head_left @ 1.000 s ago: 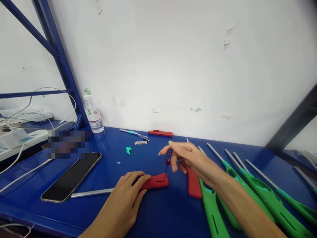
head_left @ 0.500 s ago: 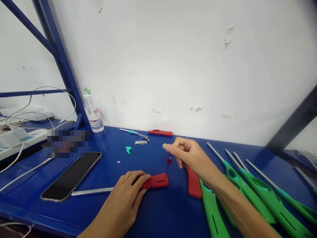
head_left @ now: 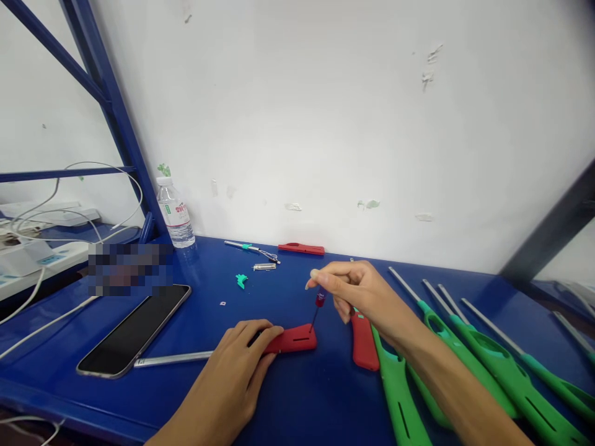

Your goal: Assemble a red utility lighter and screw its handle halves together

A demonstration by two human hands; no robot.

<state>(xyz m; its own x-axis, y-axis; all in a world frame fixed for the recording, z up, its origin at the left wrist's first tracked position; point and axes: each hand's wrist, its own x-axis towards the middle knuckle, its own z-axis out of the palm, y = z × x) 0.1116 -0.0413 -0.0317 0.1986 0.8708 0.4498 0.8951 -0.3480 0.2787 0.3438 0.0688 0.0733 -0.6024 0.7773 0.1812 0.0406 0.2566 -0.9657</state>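
Note:
Flat on the blue table lies a red long-nosed lighter (head_left: pixel 297 339), its silver tube (head_left: pixel 174 358) pointing left toward the phone. My left hand (head_left: pixel 244 365) is closed over its middle, pressing it down and hiding part of it. In my right hand (head_left: pixel 357 288) a small screwdriver (head_left: pixel 320 300) with a dark red and purple handle is pinched between the fingers. The screwdriver slants slightly, its tip at the right end of the red handle. Just right of it lies another red handle piece (head_left: pixel 365 344), partly behind my right hand.
Several green long-nosed lighters (head_left: pixel 493 362) lie at the right. Toward the wall are a red shell half (head_left: pixel 301 248), a metal rod with wires (head_left: pixel 246 246), a small metal part (head_left: pixel 264 267) and a teal piece (head_left: pixel 241 281). At left are a phone (head_left: pixel 134 331) and a water bottle (head_left: pixel 175 214).
My right hand has turned a little on the screwdriver, with its fingers and the handle shifting slightly right. My left hand and the red lighter stay in place.

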